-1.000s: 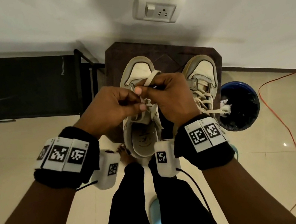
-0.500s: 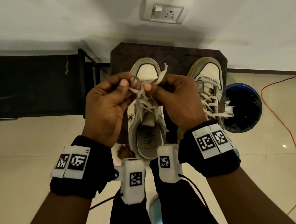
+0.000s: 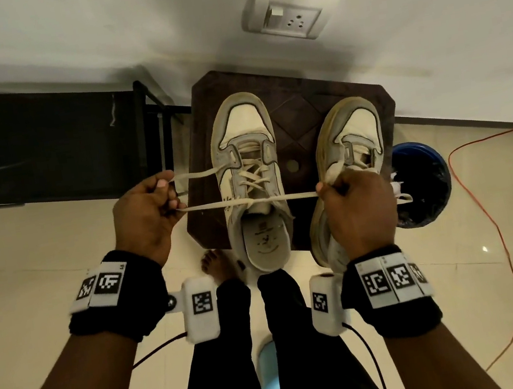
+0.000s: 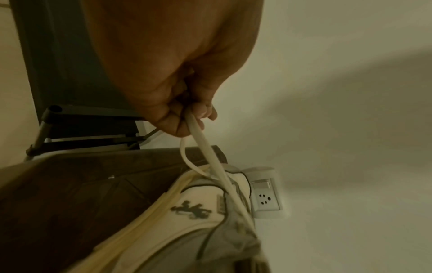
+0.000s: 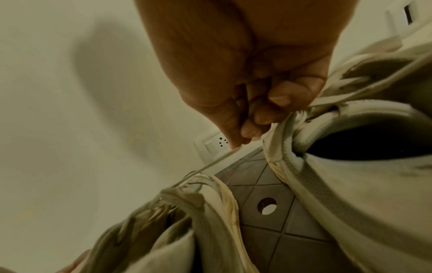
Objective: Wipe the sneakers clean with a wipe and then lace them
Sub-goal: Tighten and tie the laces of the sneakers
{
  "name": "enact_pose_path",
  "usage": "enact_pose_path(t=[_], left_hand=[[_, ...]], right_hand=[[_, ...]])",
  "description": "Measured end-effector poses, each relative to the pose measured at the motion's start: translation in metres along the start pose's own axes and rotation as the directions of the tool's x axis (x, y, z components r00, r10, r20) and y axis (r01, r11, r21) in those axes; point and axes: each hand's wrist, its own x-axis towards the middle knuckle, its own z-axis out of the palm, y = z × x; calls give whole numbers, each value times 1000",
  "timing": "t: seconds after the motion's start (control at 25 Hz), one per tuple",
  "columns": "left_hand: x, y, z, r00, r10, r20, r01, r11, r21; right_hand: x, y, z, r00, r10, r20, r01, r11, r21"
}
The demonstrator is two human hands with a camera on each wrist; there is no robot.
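Observation:
Two worn white-and-grey sneakers stand side by side on a dark brown stool [image 3: 300, 114], toes toward the wall. The left sneaker [image 3: 243, 149] [image 4: 184, 208] has its lace [image 3: 249, 201] crossed up the eyelets and drawn taut sideways in a straight line. My left hand [image 3: 147, 210] [image 4: 187, 118] grips one lace end off the stool's left side. My right hand [image 3: 354, 203] [image 5: 254, 120] pinches the other end, in front of the right sneaker [image 3: 351, 146] [image 5: 339, 166], whose own laces hang loose to its right.
A blue bin [image 3: 421, 183] lined with a black bag stands right of the stool. An orange cable [image 3: 499, 224] runs over the tiled floor. A dark metal rack [image 3: 41, 143] is at the left. A wall socket [image 3: 284, 18] sits above. My legs and a bare foot [image 3: 215, 263] are below the stool.
My hands, close together over the left sneaker's tongue earlier, have pulled apart sideways, drawing the lace tight into a straight line across the shoe.

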Motion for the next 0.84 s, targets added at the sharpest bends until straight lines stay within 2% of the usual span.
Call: enact_pose_path(t=[0.12,0.24,0.28,0.32,0.36,0.4,0.44,0.52,0.56,0.6,0.64,0.72,0.76,0.84], left_hand=[[6,5,7,1000,31,4,-31,998,58],[11,13,3,998,64,-4,-59,938,343],[10,14,-1,996,92,-2,-79,868,490],[7,13,-7,987,161,18,-133,743,656],[3,11,-11,962,262,76,-218,574,790],[-3,9,-13,918,359,170,-317,404,858],[-12,6,-11,855,427,293,-431,272,861],[-27,-2,2,731,438,523,-624,120,772],[-32,-6,10,690,404,600,-675,63,735],[-33,-10,16,673,356,648,-695,7,719],[-32,-13,22,685,307,660,-684,-41,729],[-29,-15,29,746,259,614,-615,-85,784],[-27,-16,30,755,279,593,-594,-92,799],[-27,-15,30,738,344,581,-590,-90,803]], right_hand=[[3,-2,3,1000,-1,9,1,999,-36],[6,-4,-7,997,34,63,-36,999,29],[6,-8,-13,998,41,54,-45,997,62],[6,-11,-19,999,29,25,-31,996,78],[6,-15,-23,1000,-16,-6,17,997,82],[5,-18,-24,995,-99,-10,99,991,91],[3,-22,-23,979,-203,32,198,974,111],[-1,-30,-12,892,-383,240,366,924,112],[-2,-32,-6,831,-435,346,433,897,89],[-2,-33,0,786,-464,408,482,874,63],[-2,-34,5,769,-479,423,509,859,46],[1,-35,9,793,-471,385,506,863,15],[1,-35,10,817,-445,367,483,875,-13],[3,-36,10,848,-392,357,435,899,-44]])
